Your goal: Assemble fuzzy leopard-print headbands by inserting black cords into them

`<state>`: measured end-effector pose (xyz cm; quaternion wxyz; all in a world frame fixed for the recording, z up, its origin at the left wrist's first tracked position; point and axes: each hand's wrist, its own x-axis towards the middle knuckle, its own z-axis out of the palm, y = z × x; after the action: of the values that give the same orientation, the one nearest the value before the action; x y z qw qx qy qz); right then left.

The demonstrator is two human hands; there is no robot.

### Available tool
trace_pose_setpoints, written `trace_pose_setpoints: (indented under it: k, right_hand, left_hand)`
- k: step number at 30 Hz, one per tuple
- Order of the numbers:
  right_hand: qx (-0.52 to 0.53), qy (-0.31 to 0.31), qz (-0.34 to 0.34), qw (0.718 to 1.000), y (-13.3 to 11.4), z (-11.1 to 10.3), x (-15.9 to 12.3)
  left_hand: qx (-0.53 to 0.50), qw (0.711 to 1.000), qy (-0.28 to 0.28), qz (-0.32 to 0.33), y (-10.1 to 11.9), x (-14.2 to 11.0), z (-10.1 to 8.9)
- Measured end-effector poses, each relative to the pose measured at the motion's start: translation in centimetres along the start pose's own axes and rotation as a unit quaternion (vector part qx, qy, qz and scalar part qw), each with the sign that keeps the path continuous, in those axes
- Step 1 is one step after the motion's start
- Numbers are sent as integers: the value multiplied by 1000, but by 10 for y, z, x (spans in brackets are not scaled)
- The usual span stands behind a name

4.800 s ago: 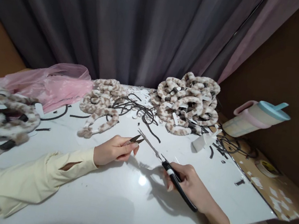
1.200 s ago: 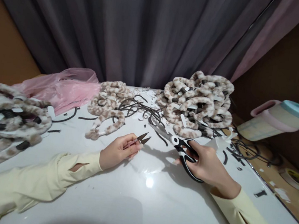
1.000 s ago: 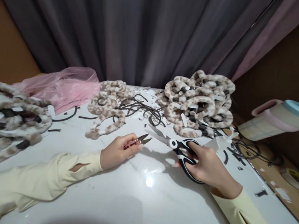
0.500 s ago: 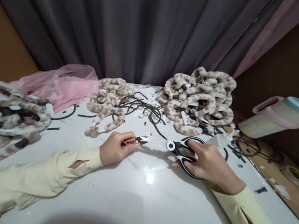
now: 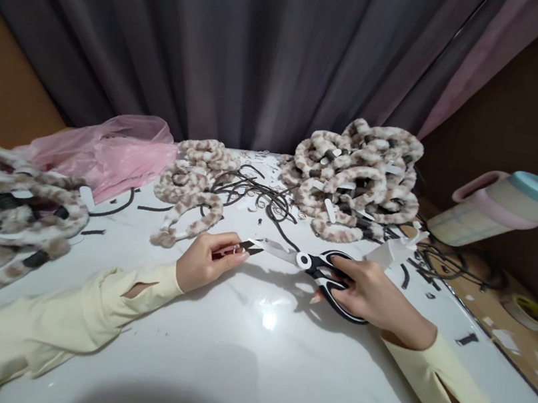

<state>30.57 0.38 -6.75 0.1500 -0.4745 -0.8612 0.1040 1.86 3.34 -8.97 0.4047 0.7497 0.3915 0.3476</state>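
Thread snips (image 5: 227, 252) with a reddish handle and short dark blades are pinched in my left hand (image 5: 205, 261), the tips pointing right. My right hand (image 5: 371, 294) has its fingers through the loops of black-and-white scissors (image 5: 324, 272). Their pale blades point left, close to the snips' tips. A small white bit shows between the two tools, too small to make out; whether the blades touch it I cannot tell. Both tools are over the glossy white table (image 5: 226, 350).
Spotted furry rings are heaped at the left (image 5: 7, 223), centre back (image 5: 196, 177) and right back (image 5: 358, 174). Dark cords (image 5: 260, 193), a pink plastic bag (image 5: 109, 151) and paper scraps lie about. A tumbler (image 5: 495, 208) and a tape roll (image 5: 530, 313) are at the right.
The scissors have shifted slightly left, and their blades are now closer to the snips' tips. The snips have tilted and moved a little; both hands keep their grip.
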Motion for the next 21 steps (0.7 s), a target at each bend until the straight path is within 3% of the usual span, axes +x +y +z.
trace_pose_setpoints:
  k: [4,9,14,16,21]
  right_hand:
    - [48,-15,29,998,-11,-3,4]
    - [99,-29,64,993,-13,-6,5]
    - [99,66,162,980,1,-10,4]
    - [94,59,146,983,-1,-12,3]
    - [93,-40,79,992,-15,-11,3]
  left_hand:
    - [-21,999,22,-16,1,2,1]
    - [-12,999,-2,-29,-2,7,-6]
    - [56,997,-45,-8,-9,15,-16]
    - [50,997,-49,-14,-8,17,-14]
    - [36,998,-57,-10,-6,15,-10]
